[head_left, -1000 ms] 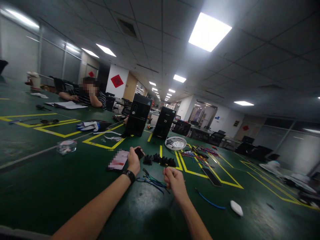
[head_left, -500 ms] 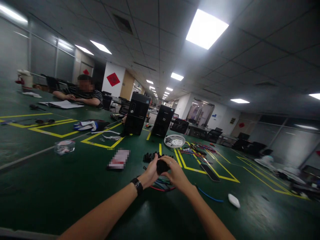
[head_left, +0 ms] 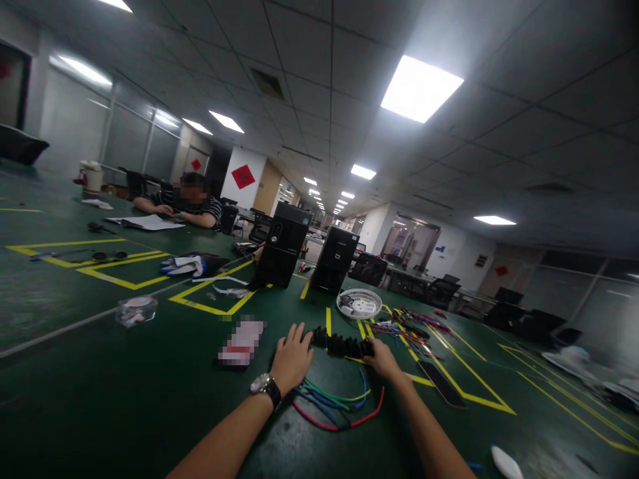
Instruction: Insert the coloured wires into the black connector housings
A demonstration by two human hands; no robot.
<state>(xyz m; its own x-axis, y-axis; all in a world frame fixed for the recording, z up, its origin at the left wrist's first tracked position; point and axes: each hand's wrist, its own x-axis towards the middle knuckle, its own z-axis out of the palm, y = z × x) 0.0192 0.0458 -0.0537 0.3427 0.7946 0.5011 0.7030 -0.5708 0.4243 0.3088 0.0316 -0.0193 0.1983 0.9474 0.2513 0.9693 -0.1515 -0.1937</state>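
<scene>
On the green table, a row of small black ribbed parts (head_left: pixel 342 343) lies between my two hands; their exact kind is too small to tell. My left hand (head_left: pixel 291 362) is palm down at the row's left end, fingers stretched forward and apart, with a watch on the wrist. At the other end, my right hand (head_left: pixel 383 361) has its fingers curled against the last black part. Just nearer to me, loose coloured wires (head_left: pixel 339 402) in blue, green and red lie in a curved bundle.
Left of my hands lies a pixelated pink-white item (head_left: pixel 242 342). Beyond stand two black computer towers (head_left: pixel 283 246) and a white round basket (head_left: pixel 359 304). To the right are tangled wires (head_left: pixel 409 326), a dark flat slab (head_left: pixel 442 384) and a white object (head_left: pixel 506 462). A person (head_left: pixel 194 203) sits across the table.
My hands were together around a dark object; now they are apart at the two ends of the black row. The wire bundle is uncovered. The view has shifted and tilted.
</scene>
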